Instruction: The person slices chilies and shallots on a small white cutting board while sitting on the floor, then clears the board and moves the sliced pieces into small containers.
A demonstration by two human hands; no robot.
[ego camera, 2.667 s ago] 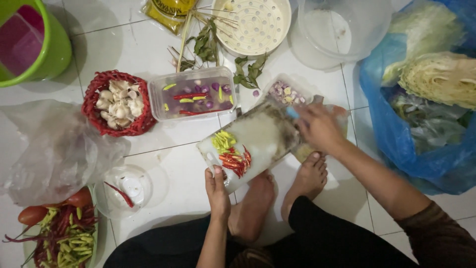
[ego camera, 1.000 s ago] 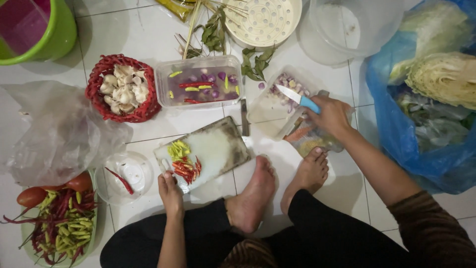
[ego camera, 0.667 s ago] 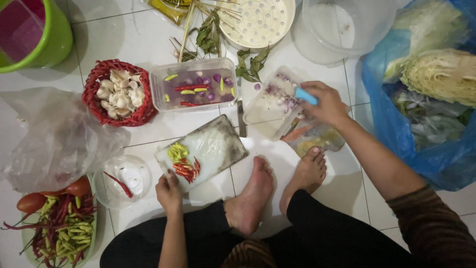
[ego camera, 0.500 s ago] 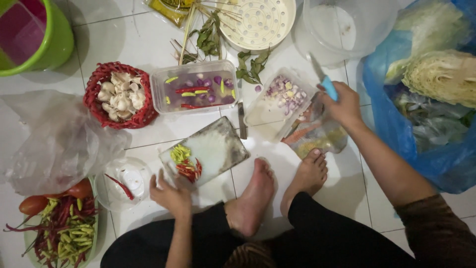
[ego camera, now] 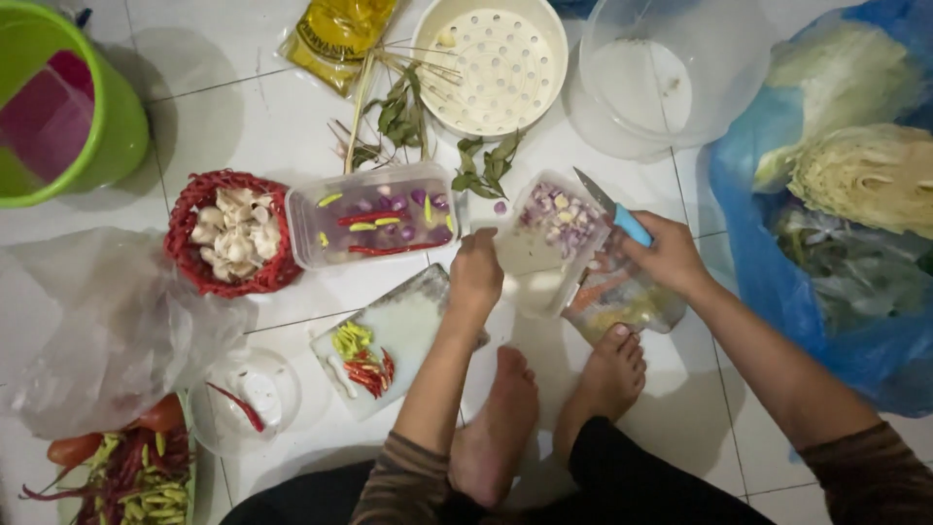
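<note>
Your right hand (ego camera: 671, 258) has its grip closed around the blue handle of a knife (ego camera: 612, 209), blade pointing up and away from you. Your left hand (ego camera: 476, 277) rests curled on the near edge of a clear container of chopped shallots (ego camera: 554, 233); whether its grip actually holds the rim you cannot tell. Just left of that hand lies the cutting board (ego camera: 389, 340) with sliced chillies, on the floor.

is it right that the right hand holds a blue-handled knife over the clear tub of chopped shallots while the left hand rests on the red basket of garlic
Not quite. The head view shows the left hand on the near edge of the clear tub of chopped shallots, apart from the red basket of garlic. The right hand does hold the blue-handled knife over that tub.
</note>
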